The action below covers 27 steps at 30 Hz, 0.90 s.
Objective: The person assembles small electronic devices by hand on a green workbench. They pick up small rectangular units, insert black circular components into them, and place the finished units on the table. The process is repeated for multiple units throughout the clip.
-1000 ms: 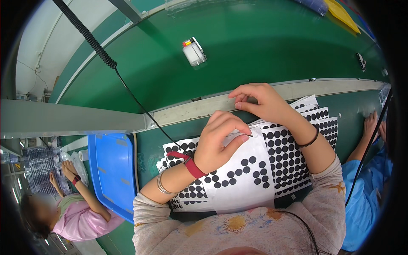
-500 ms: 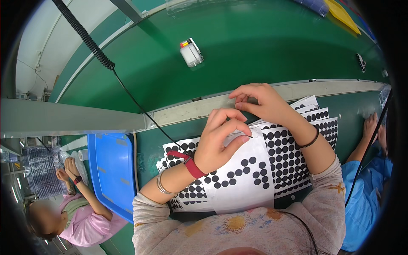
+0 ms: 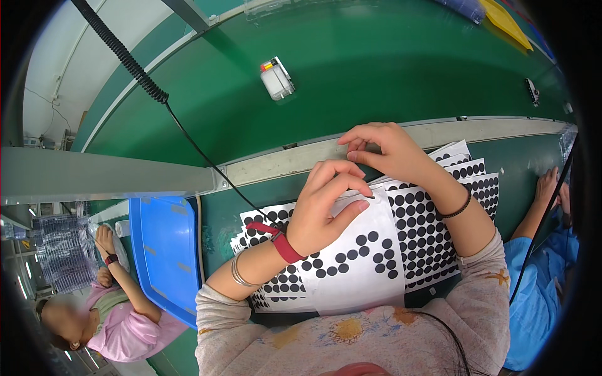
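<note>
My left hand (image 3: 329, 203), with a red wristband and bangles at the wrist, hovers over white sheets (image 3: 351, 294) covered in round black dot stickers. Its thumb and index finger are apart. A small dark spot shows at the index fingertip; whether it clings to the finger or lies on the paper, I cannot tell. Farther right, my right hand (image 3: 385, 147) rests by the ledge beyond the sheets, its fingers loosely curled and nothing visible in them. The top sheet is partly bare, with dots left in scattered groups. Denser dots fill the sheets fanned out beneath.
A blue tray (image 3: 166, 250) stands at my left. Past the metal ledge (image 3: 495, 129), a white boxy part (image 3: 276, 80) sits on the green surface (image 3: 376, 75). A black coiled cable (image 3: 119, 47) hangs across the left. Co-workers are close on both sides.
The white boxy part has shifted slightly left on the green surface. My left index finger has moved a little; my right hand has stayed put. The co-worker at left has moved their hands.
</note>
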Tool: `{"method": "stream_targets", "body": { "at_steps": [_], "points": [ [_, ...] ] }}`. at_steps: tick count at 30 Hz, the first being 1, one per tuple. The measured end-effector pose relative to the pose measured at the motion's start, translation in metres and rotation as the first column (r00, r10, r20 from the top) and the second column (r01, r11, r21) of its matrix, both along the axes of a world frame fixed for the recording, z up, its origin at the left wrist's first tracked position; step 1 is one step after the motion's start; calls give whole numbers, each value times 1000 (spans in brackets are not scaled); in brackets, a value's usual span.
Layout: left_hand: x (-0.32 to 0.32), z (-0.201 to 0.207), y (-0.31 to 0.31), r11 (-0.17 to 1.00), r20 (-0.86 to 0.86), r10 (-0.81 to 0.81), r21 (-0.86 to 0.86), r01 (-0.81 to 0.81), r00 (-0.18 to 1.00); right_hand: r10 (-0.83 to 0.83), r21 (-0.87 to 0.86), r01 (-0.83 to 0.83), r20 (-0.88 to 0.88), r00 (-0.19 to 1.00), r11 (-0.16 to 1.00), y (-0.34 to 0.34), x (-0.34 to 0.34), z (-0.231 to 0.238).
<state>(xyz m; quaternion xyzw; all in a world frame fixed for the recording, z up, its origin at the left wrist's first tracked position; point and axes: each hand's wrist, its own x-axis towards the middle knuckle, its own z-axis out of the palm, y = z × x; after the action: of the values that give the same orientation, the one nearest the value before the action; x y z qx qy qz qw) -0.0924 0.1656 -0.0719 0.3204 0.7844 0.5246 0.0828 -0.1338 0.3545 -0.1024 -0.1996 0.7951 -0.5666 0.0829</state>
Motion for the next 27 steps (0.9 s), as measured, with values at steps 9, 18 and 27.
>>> {"method": "stream_targets", "body": {
  "at_steps": [9, 18, 27],
  "points": [
    [-2, 0, 0, 1000, 23, 4, -1, -4, 1000, -6, 11, 6, 8, 1000, 1000, 1, -1, 0],
    [8, 2, -2, 999, 84, 28, 42, -32, 996, 11, -7, -10, 44, 999, 1000, -2, 3, -3],
    [6, 4, 0, 996, -121, 29, 86, -19, 992, -115, 146, 151, -231, 966, 978, -2, 3, 10]
  ]
}}
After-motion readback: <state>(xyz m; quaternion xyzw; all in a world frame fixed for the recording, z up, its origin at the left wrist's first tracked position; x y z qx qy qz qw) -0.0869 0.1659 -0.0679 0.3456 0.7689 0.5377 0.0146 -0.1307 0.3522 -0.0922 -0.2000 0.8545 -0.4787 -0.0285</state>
